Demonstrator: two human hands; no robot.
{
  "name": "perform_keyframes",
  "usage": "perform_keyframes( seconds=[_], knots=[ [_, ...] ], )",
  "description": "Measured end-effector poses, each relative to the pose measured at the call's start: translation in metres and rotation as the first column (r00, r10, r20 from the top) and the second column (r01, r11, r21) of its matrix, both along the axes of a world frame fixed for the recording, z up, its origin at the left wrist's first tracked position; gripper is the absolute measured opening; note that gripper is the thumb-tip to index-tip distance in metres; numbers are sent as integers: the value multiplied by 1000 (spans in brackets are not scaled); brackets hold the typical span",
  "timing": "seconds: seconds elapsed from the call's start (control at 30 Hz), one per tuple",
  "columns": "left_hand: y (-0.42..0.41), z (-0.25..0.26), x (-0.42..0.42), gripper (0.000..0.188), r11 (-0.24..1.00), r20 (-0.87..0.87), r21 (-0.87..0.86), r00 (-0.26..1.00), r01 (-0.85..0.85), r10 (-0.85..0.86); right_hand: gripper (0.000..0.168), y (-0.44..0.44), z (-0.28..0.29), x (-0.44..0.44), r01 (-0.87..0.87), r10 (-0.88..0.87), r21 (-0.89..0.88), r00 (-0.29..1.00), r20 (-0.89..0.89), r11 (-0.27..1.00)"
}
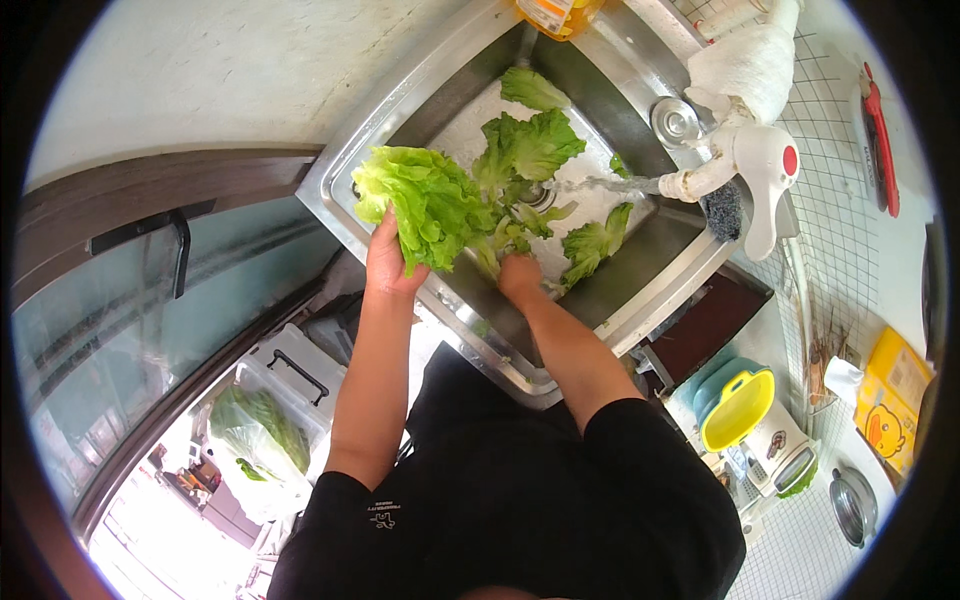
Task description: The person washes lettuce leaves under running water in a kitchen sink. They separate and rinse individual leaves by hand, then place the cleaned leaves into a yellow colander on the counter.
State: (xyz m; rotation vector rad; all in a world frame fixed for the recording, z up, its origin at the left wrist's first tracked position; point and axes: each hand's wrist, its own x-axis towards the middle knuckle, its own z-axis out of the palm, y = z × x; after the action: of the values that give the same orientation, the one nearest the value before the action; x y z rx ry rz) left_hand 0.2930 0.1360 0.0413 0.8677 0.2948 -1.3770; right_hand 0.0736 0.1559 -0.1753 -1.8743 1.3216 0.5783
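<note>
My left hand (394, 255) grips a thick bunch of bright green lettuce leaves (431, 199) above the left rim of the stainless steel sink (465, 330). Down in the basin, my right hand (520, 276) is among pale lettuce pieces (512, 234), its fingers hidden from view. Larger loose leaves (536, 142) lie toward the far side, with another leaf (596, 244) to the right of my right hand. Water (607, 184) streams from the white faucet (679, 185) toward the drain (536, 196).
An orange bottle (559, 19) stands at the far sink corner. A steel strainer (674, 121) and a dark scouring pad (722, 210) sit near the faucet. Left is a glass-paned door (165, 277); below it, a plastic bag of greens (259, 435) by a lidded bin (300, 367).
</note>
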Motion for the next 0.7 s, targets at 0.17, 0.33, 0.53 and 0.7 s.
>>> perform_keyframes(
  seconds=[0.17,0.33,0.53,0.7],
  knots=[
    [14,4,5,55,999,73,-45,997,22,-19,16,-30,13,-32,231,-211,-21,917,337,973],
    [8,4,-5,56,999,30,-16,999,36,-36,28,-133,53,-56,630,-872,661,55,486,408],
    [-1,20,-26,43,991,176,72,976,114,-125,22,-185,115,-44,512,-884,789,-114,454,340],
    [-12,12,-44,44,987,344,135,930,91,-133,23,-176,128,-41,474,-904,862,-268,334,178]
  ],
)
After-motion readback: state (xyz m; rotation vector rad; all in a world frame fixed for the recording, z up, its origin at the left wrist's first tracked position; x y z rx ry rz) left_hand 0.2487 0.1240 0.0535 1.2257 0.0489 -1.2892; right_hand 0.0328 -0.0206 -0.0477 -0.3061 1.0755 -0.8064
